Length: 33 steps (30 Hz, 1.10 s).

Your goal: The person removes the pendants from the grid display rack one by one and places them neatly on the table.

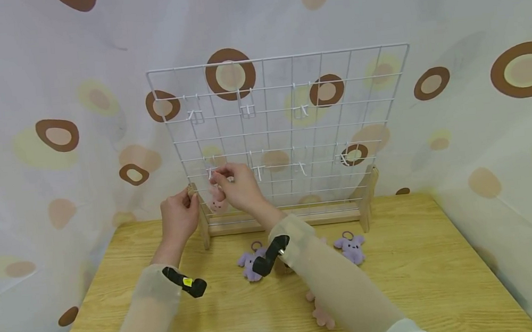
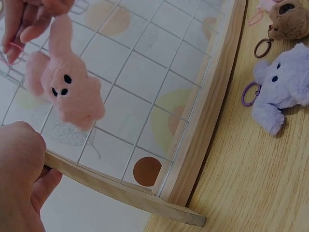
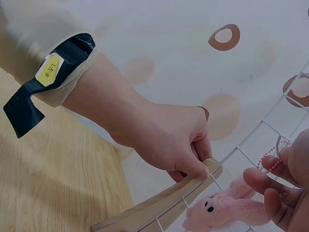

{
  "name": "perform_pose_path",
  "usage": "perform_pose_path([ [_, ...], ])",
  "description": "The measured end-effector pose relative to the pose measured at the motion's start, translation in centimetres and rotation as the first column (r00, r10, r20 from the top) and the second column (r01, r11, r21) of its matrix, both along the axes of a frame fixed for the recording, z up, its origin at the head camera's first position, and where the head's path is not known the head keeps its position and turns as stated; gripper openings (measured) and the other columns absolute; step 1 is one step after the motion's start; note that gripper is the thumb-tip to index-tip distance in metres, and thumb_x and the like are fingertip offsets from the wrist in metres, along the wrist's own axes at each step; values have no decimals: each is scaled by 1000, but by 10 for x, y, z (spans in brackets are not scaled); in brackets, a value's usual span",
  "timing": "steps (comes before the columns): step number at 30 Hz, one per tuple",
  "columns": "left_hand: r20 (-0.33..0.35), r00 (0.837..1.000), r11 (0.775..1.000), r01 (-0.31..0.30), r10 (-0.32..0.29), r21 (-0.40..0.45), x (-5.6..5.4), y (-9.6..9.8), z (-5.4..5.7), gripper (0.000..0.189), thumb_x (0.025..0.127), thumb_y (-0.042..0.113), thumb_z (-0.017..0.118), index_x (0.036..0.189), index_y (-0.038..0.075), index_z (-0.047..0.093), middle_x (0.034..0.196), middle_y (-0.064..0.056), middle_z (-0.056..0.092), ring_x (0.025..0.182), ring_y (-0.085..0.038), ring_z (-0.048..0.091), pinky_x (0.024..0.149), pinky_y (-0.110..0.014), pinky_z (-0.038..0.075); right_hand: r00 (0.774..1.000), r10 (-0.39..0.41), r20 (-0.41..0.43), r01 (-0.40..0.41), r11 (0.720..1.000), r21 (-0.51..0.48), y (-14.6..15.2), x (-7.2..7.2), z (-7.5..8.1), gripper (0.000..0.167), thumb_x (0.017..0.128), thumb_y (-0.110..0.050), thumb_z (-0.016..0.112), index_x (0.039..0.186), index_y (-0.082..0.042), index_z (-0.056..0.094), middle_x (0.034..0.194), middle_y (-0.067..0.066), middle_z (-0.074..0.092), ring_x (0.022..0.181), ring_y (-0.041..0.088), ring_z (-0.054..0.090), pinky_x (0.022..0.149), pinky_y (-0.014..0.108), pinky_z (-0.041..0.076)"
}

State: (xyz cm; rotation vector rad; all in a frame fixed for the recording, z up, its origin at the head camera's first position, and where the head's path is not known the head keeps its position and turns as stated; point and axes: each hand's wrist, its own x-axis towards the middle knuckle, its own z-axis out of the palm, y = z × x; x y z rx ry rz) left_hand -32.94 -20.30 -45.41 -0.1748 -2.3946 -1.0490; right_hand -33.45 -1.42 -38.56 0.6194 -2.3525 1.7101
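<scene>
My right hand [image 1: 241, 187] pinches the pink-and-white beaded loop [image 3: 275, 162] of a pink plush keychain [image 2: 72, 92] at the lower left hook [image 1: 210, 172] of a white wire grid rack [image 1: 282, 131]. The plush dangles below the fingers in front of the wires, its dark eyes showing. Whether the loop is round the hook is hidden by the fingers. My left hand [image 1: 179, 215] grips the top of the rack's left wooden upright [image 2: 120, 193], thumb on one side and fingers on the other.
Several white hooks, such as an upper one [image 1: 248, 110], stick out in two rows. On the wooden table [image 1: 425, 268] lie purple plush keychains [image 1: 351, 248], a brown one [image 2: 289, 20] and pink plush [image 1: 322, 314] partly under my right sleeve. A patterned curtain [image 1: 483, 129] stands behind.
</scene>
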Motion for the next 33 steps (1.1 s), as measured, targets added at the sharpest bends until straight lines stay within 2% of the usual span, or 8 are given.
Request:
perform_pose_path([
  [3, -8, 1000, 1000, 0, 0, -3, 0, 1, 0, 18, 103, 5, 64, 98, -7, 76, 65, -8, 67, 52, -15, 51, 48, -29, 39, 1000, 9, 3, -8, 1000, -2, 2, 3, 2, 16, 107, -8, 63, 108, 2, 76, 99, 10, 76, 81, 16, 68, 62, 22, 52],
  [7, 4, 1000, 1000, -8, 8, -3, 1, 2, 1, 18, 103, 5, 64, 95, -6, 75, 65, -9, 67, 53, -17, 52, 48, -28, 38, 999, 46, 14, -46, 999, -25, 5, 8, 4, 16, 107, -6, 63, 110, 4, 75, 99, 10, 76, 74, 16, 70, 63, 29, 58],
  [13, -4, 1000, 1000, -18, 18, 0, 1, 4, 1, 20, 102, 4, 65, 109, -11, 77, 86, -20, 77, 73, -23, 72, 60, -32, 54, 987, 137, 78, -129, 987, -97, 9, 15, 6, 19, 108, -6, 61, 116, 7, 72, 100, 10, 74, 66, 20, 72, 68, 48, 62],
  [17, 7, 1000, 1000, -19, 19, 5, 2, 3, 1, 23, 103, 5, 64, 115, -12, 76, 93, -23, 77, 79, -27, 75, 64, -36, 57, 981, 174, 87, -163, 980, -115, 13, 21, 8, 20, 108, -6, 61, 116, 9, 71, 99, 11, 72, 68, 22, 72, 66, 44, 63],
  [22, 36, 999, 999, -26, 25, 20, 3, 2, 2, 24, 104, 7, 64, 113, -10, 76, 89, -20, 78, 70, -22, 68, 58, -26, 51, 974, 191, 118, -174, 975, -137, 18, 29, 7, 23, 108, -13, 63, 116, 7, 70, 99, 10, 71, 70, 22, 72, 65, 41, 63],
  [26, 24, 999, 1000, -24, 24, 16, 3, 3, 3, 22, 104, 7, 63, 108, -10, 77, 83, -18, 76, 64, -19, 63, 54, -22, 45, 975, 193, 111, -178, 975, -137, 25, 35, 7, 23, 108, -15, 64, 113, 6, 70, 97, 10, 70, 66, 20, 71, 65, 42, 63],
  [29, 17, 1000, 1000, -22, 21, 11, 3, 3, 3, 22, 104, 7, 63, 104, -9, 77, 81, -18, 76, 63, -21, 63, 55, -26, 47, 975, 200, 100, -185, 973, -135, 32, 40, 5, 20, 107, -14, 66, 109, 6, 70, 94, 11, 69, 63, 19, 70, 63, 38, 62],
  [33, 18, 1000, 1000, -18, 18, 12, 4, 5, 3, 24, 105, 7, 62, 108, -11, 77, 88, -22, 77, 73, -27, 73, 63, -38, 57, 969, 221, 108, -207, 970, -130, 42, 47, 2, 20, 107, -12, 66, 108, 7, 69, 95, 13, 70, 64, 19, 70, 61, 35, 61],
])
